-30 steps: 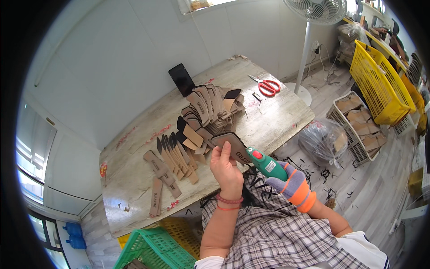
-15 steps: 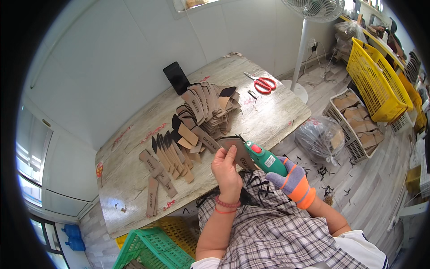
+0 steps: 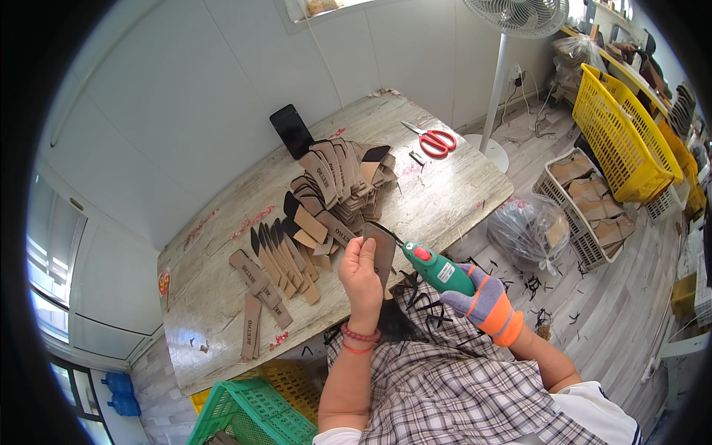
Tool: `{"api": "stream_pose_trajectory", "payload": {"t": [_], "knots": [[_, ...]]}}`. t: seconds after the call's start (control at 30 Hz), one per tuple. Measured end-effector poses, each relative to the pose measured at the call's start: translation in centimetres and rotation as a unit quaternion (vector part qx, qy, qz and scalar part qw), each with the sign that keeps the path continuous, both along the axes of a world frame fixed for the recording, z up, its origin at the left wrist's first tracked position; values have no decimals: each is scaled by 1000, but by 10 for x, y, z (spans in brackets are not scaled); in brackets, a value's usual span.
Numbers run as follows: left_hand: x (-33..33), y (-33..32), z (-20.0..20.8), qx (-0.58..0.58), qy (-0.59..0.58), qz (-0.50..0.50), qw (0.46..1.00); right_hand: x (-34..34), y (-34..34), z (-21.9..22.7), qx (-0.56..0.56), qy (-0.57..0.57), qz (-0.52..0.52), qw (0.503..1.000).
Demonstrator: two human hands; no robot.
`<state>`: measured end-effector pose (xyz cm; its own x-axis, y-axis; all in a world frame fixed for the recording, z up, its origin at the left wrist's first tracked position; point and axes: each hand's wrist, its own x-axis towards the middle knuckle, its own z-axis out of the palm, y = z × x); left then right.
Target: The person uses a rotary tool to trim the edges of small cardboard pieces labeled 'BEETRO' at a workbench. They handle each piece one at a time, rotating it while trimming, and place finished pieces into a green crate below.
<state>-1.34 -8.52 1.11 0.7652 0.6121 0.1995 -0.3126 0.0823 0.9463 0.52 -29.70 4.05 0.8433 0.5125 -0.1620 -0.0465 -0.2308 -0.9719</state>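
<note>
My left hand [image 3: 362, 280], a red bead bracelet at its wrist, pinches a flat brown leather-like piece [image 3: 382, 251] upright over the table's front edge. Its rim is dark. My right hand [image 3: 483, 302], in a grey and orange glove, grips a green handheld electric cutter [image 3: 436, 267] with a red button. The cutter's tip is close to the piece's right edge; whether they touch I cannot tell. On the table [image 3: 215, 259] lies a heap of similar brown pieces [image 3: 345, 178], with fanned pieces [image 3: 285, 256] and a few loose pieces [image 3: 256, 282] to its left.
Red-handled scissors [image 3: 434, 141] lie at the far right of the table, a black phone [image 3: 291, 131] at the back. A green crate [image 3: 252, 415] stands below the front left. A clear bag [image 3: 528, 231], a white crate [image 3: 589, 200] and a yellow basket [image 3: 627, 133] stand right. Black scraps litter my apron.
My left hand has moved slightly left with the brown piece and turned it more upright. A gap has opened between the piece and the cutter's body. My right hand has barely moved.
</note>
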Motion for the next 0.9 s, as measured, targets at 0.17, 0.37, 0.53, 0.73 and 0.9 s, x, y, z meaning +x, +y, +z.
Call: {"api": "stream_pose_trajectory", "payload": {"t": [0.17, 0.37, 0.53, 0.73, 0.9], "knots": [[0, 6, 3, 58, 13, -5, 998, 0, 0, 2, 4, 3, 8, 1000], [-4, 9, 0, 101, 59, -30, 993, 0, 1, 4, 17, 27, 9, 999], [-7, 4, 5, 123, 58, -61, 989, 1, 1, 2, 28, 24, 3, 999], [-9, 10, 4, 171, 77, -102, 977, 4, 1, 10, 20, 19, 2, 1000], [-12, 17, 24, 240, 85, -131, 958, 6, -4, 7, 30, 30, 11, 999]]}}
